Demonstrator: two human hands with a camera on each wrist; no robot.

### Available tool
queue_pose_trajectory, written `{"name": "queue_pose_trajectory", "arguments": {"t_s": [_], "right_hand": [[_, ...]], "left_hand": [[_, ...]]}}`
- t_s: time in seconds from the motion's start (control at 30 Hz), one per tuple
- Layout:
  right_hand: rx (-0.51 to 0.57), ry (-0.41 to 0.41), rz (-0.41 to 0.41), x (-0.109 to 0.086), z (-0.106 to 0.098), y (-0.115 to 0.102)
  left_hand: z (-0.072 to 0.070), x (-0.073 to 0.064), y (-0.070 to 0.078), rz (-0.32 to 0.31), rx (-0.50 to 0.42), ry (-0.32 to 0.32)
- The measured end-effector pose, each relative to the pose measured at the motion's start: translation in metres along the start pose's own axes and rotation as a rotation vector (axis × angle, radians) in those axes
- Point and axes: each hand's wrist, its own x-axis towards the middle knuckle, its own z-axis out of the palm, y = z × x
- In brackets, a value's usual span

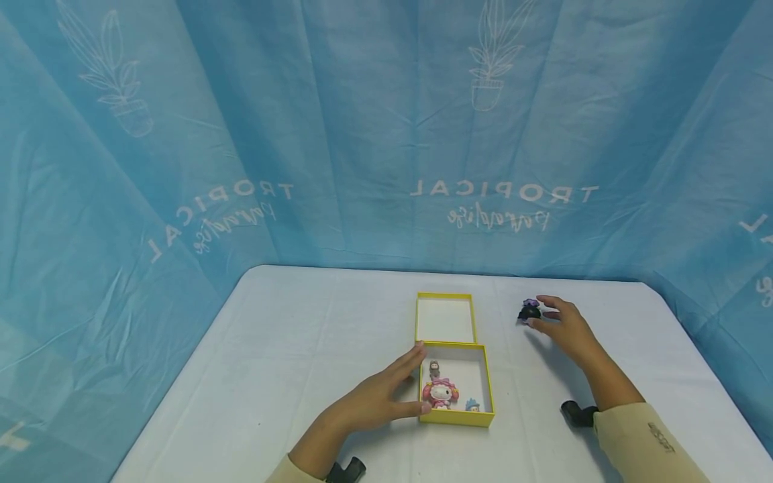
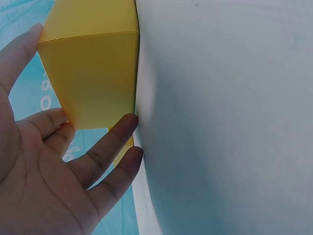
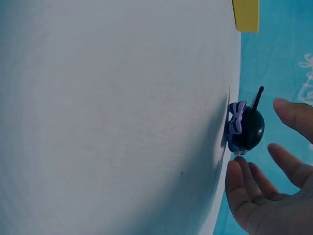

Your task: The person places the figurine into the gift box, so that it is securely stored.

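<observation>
I am watching from afar as a person is wearing a beige right sleeve bearing small dark lettering, blurred past reading, and a matching left sleeve. Stubby black fittings are jutting out near both cuffs; the left hand and right hand are going bare.

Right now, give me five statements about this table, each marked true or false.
1. The left hand touches the yellow box. True.
2. The pink-and-white figurine is outside the box. False: the pink-and-white figurine is inside.
3. The purple-bowed black figurine is beside the right hand. True.
4. The lid covers the box. False: the lid lies open beyond it.
5. The blue-topped figurine is inside the box. True.
</observation>
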Motion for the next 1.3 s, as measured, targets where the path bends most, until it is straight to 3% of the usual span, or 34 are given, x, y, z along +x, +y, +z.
{"name": "queue_pose_trajectory", "arguments": {"t_s": [0.5, 0.67, 0.97, 1.3], "right_hand": [[0.027, -0.073, 0.004, 0.009, 0.0, 0.003], [0.027, -0.076, -0.026, 0.011, 0.001, 0.006], [0.036, -0.081, 0.009, 0.015, 0.001, 0.01], [-0.014, -0.085, -0.019, 0.017, 0.002, 0.011]], "left_hand": [[0.0, -0.001, -0.001, -0.005, 0.007, 0.003], [0.0, -0.001, -0.001, 0.003, -0.001, 0.005], [0.0, 0.0, 0.0, -0.005, -0.01, -0.003], [0.0, 0.0, 0.0, -0.012, -0.007, -0.004]]}}
